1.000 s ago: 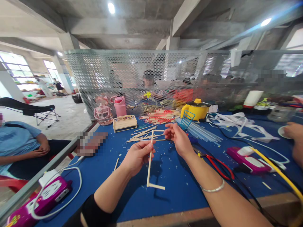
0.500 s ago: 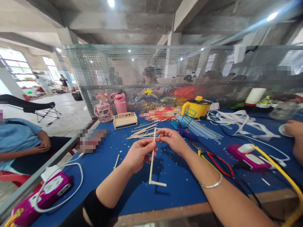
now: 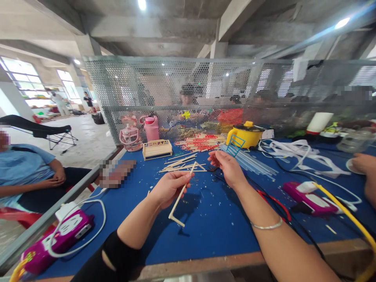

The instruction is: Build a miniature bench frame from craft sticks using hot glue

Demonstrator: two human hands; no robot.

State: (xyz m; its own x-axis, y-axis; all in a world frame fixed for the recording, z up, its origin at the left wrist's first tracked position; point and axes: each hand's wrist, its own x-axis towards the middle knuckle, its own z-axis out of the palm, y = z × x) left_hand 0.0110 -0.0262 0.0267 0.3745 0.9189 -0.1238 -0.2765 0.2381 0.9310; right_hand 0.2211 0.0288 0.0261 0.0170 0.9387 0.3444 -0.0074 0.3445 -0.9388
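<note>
View: head.
Frame: pale thin stick frame (image 3: pixel 178 200), middle covered by the left hand (image 3: pixel 170 190); its upper bent end overlaps the loose sticks (image 3: pixel 179 162), outline hard to separate.
Left hand: thumb and fingers clamped on the frame, which tilts over the worktop (image 3: pixel 205 243).
Right hand: fingers curled, raised just right of the frame's upper end, apart from it; whether thumb and fingertips meet, cannot tell.
Red handles (image 3: pixel 283 207): partly hidden by the right forearm.
Patch (image 3: pixel 117 173): pixelated near the left rail, contents unreadable.
Right border: another person's hand (image 3: pixel 362 162) cut off, at a pale dish.
Mesh (image 3: pixel 176 82): people behind it dim.
Near edge: wooden strip, crossed by both arms.
Open room: blue surface between the forearms, scattered with scraps; loose sticks beyond, pot (image 3: pixel 248 138) farther right.
</note>
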